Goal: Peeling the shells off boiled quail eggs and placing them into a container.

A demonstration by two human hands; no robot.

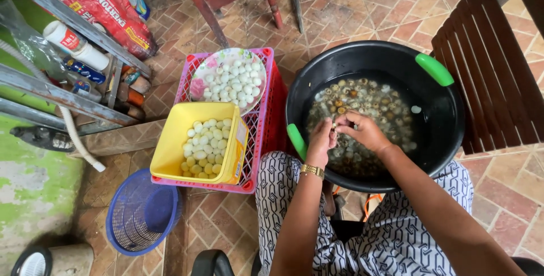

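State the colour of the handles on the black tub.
Bright green handles on the black tub, seen in the head view.

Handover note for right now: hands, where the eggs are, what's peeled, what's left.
Left hand and right hand: together over the black basin, pinching one small egg between the fingertips.
Unpeeled: many speckled eggs in water in the basin.
Peeled: white eggs in the yellow tub and on the floral plate, both on the pink crate.
Left: most of the basin.

Gold wristwatch [312, 170]; black-white patterned trousers [396, 230].
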